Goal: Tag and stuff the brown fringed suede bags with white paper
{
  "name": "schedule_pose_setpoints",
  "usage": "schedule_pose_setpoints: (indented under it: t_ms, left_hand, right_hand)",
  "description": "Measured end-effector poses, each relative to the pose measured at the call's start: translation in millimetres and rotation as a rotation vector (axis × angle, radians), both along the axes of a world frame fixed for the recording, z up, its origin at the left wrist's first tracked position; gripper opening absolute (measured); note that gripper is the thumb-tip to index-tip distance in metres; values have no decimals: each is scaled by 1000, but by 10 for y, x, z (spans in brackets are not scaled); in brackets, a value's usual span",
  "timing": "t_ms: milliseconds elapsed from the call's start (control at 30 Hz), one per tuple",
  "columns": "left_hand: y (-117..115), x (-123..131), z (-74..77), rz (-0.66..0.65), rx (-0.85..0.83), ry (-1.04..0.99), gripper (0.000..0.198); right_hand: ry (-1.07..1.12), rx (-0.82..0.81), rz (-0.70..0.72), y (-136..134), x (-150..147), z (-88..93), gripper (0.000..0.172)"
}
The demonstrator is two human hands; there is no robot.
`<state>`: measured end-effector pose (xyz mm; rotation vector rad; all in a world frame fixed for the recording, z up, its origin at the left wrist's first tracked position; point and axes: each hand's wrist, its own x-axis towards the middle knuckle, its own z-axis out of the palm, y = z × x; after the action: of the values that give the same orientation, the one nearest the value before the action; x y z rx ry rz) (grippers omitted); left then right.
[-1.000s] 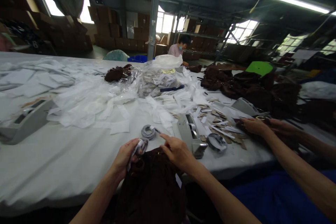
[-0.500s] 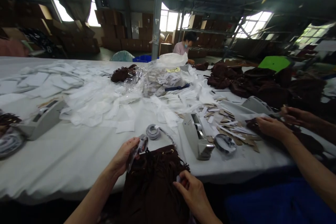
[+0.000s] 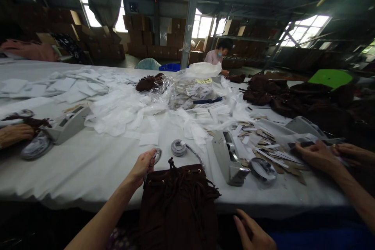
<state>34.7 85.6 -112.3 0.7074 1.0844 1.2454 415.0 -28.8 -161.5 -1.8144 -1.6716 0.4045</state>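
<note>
A dark brown drawstring bag (image 3: 177,207) with fringe and metal eyelets hangs over the front table edge, in front of me. My left hand (image 3: 143,167) is closed at its upper left corner around a small shiny grey bundle (image 3: 157,157), which looks like a rolled strap in clear plastic; most of it is hidden by the fingers. To the right of the bag and apart from it, my right hand (image 3: 253,232) is low in view, thumb and fingers apart, with nothing visible in it. A coiled grey strap (image 3: 178,147) lies just behind the bag.
A tape dispenser (image 3: 230,158) and a wrapped coil (image 3: 263,171) stand right of the bag, near scattered card strips (image 3: 274,148). White paper sheets (image 3: 123,109) cover the table's middle. Other people's hands work at far left (image 3: 16,134) and right (image 3: 319,158); another dispenser (image 3: 70,125) stands left.
My right hand has let go of the bag's fringe, where it pinched something small and white, and moved down right. My left hand stays at the bag's corner. The view has turned left.
</note>
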Motion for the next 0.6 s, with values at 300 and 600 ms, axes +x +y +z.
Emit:
schedule_pose_setpoints:
  t_ms: [300, 600]
  left_hand:
    - [-58, -180, -38, 65, 25, 115, 46]
    - [113, -485, -164, 280, 12, 237, 52]
  right_hand:
    - [-25, 141, 447, 995, -1500, 635, 24]
    - [-449, -4, 558, 1118, -1839, 476, 27]
